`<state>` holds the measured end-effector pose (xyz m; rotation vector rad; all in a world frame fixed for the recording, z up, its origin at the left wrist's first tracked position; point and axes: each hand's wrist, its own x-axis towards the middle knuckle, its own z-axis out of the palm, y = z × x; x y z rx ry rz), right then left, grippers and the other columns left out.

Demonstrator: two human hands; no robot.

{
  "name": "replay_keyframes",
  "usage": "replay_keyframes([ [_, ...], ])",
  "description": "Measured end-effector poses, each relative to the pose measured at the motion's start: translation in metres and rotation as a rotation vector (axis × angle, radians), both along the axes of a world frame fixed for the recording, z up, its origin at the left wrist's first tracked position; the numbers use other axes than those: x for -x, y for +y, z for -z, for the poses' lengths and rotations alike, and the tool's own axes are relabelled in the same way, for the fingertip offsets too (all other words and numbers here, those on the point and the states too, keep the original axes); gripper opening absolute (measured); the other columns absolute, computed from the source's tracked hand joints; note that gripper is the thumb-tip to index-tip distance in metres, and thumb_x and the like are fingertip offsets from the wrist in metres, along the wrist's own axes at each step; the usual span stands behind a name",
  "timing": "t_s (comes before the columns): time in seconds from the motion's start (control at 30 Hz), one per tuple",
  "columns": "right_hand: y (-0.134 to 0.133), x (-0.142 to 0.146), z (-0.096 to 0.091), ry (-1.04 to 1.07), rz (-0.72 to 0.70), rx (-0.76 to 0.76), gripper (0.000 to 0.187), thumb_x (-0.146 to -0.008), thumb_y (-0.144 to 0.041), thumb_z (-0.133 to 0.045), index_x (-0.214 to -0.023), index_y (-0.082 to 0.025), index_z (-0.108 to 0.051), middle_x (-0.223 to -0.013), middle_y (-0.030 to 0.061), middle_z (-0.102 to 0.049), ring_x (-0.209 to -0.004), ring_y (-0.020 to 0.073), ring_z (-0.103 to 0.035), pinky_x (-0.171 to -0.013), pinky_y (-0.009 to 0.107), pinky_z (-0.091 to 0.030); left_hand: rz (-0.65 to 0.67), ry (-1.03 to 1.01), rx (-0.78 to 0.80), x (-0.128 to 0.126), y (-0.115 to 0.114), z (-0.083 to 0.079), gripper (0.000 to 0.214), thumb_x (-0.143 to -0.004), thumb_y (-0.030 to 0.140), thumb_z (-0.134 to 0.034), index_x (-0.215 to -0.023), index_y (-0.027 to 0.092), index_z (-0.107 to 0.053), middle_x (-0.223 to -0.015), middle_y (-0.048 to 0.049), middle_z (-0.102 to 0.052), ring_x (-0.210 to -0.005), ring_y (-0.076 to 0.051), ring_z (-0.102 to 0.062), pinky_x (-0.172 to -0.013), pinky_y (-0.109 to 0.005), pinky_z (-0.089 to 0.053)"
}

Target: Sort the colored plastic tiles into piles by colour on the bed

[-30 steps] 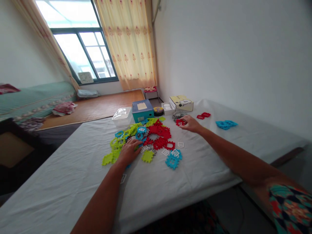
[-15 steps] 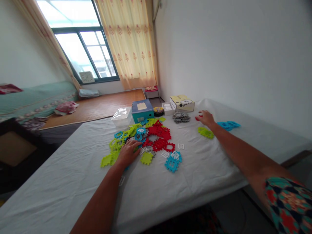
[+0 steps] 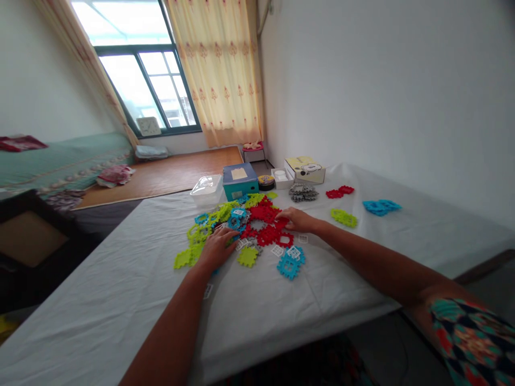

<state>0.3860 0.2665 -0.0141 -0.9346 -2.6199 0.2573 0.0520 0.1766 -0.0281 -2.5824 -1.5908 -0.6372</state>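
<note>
A heap of flat plastic puzzle tiles [image 3: 257,222] in red, green, blue and grey lies on the white-covered table [image 3: 100,300]. My left hand [image 3: 217,247] rests flat on the heap's left side, fingers spread over green and blue tiles. My right hand [image 3: 293,220] lies on the red tiles at the heap's right edge, fingers stretched out. Sorted apart on the right are a grey stack [image 3: 302,193], two red tiles [image 3: 340,191], a green tile [image 3: 344,217] and blue tiles [image 3: 381,206].
At the table's far edge stand a clear plastic tub [image 3: 207,190], a teal box [image 3: 240,181], a small round tin [image 3: 265,182], a white tray [image 3: 280,178] and a yellow-white box [image 3: 304,169]. The wall runs along the right. Beyond are a wooden platform, bed and window.
My right hand has come back from the red tiles at the far right to the red tiles in the heap. My left hand has stayed on the heap.
</note>
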Motion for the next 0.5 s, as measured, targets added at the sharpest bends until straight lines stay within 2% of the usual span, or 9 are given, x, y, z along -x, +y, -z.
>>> replay_keyframes([
  [0.1,-0.001,-0.008,-0.005,0.077,0.034,0.011,0.032,-0.079,-0.014,-0.062,-0.109,-0.021,-0.072,-0.106,0.0057,-0.074,-0.093,0.0192,-0.068,-0.086,0.029,-0.049,0.003,-0.009,-0.002,0.0,0.0,0.0,0.03,-0.091,0.038,-0.053,-0.115,0.027,-0.067,-0.114,-0.0044,-0.066,-0.113,-0.022,-0.057,-0.103,-0.039,-0.044],
  [0.17,0.003,-0.023,-0.011,0.119,0.117,0.015,0.025,-0.086,-0.022,-0.056,-0.104,-0.022,-0.074,-0.102,0.0051,-0.075,-0.089,0.0188,-0.069,-0.082,0.028,-0.05,0.004,-0.014,-0.004,0.0,0.001,-0.001,0.03,-0.091,0.038,-0.053,-0.115,0.027,-0.068,-0.114,-0.0045,-0.066,-0.113,-0.022,-0.057,-0.103,-0.039,-0.044],
  [0.27,0.017,-0.063,-0.021,0.186,0.347,-0.026,0.026,-0.09,-0.028,-0.052,-0.1,-0.022,-0.075,-0.099,0.0051,-0.075,-0.089,0.0198,-0.069,-0.082,0.03,-0.05,0.011,-0.021,-0.011,0.001,0.002,0.0,0.029,-0.091,0.038,-0.053,-0.114,0.028,-0.068,-0.114,-0.0043,-0.066,-0.114,-0.022,-0.057,-0.106,-0.041,-0.042],
  [0.37,0.033,-0.107,-0.027,0.223,0.601,-0.069,0.025,-0.088,-0.027,-0.053,-0.098,-0.019,-0.074,-0.097,0.0061,-0.075,-0.087,0.0207,-0.069,-0.079,0.03,-0.051,0.01,-0.023,-0.005,0.001,0.003,0.0,0.03,-0.09,0.038,-0.054,-0.115,0.029,-0.068,-0.114,-0.0038,-0.066,-0.114,-0.022,-0.057,-0.108,-0.042,-0.04],
  [0.4,0.036,-0.117,-0.028,0.225,0.643,-0.054,0.025,-0.087,-0.026,-0.053,-0.099,-0.018,-0.074,-0.094,0.0065,-0.075,-0.083,0.0203,-0.069,-0.076,0.03,-0.051,0.008,-0.021,-0.003,0.001,0.004,0.0,0.03,-0.09,0.038,-0.054,-0.115,0.029,-0.067,-0.114,-0.0038,-0.066,-0.113,-0.022,-0.057,-0.108,-0.042,-0.04],
  [0.43,0.036,-0.123,-0.027,0.223,0.645,-0.022,0.026,-0.086,-0.026,-0.053,-0.1,-0.017,-0.073,-0.092,0.0065,-0.075,-0.079,0.0195,-0.068,-0.074,0.029,-0.051,0.007,-0.017,-0.002,0.001,0.004,0.001,0.03,-0.09,0.039,-0.054,-0.115,0.029,-0.067,-0.114,-0.0039,-0.066,-0.113,-0.023,-0.057,-0.108,-0.042,-0.04],
  [0.5,0.033,-0.122,-0.022,0.211,0.551,0.05,0.026,-0.086,-0.027,-0.055,-0.104,-0.018,-0.072,-0.093,0.0058,-0.075,-0.075,0.0179,-0.068,-0.072,0.028,-0.052,0.004,-0.005,-0.002,0.001,0.005,0.001,0.031,-0.09,0.039,-0.053,-0.116,0.028,-0.067,-0.115,-0.0042,-0.066,-0.113,-0.023,-0.057,-0.109,-0.043,-0.039],
])
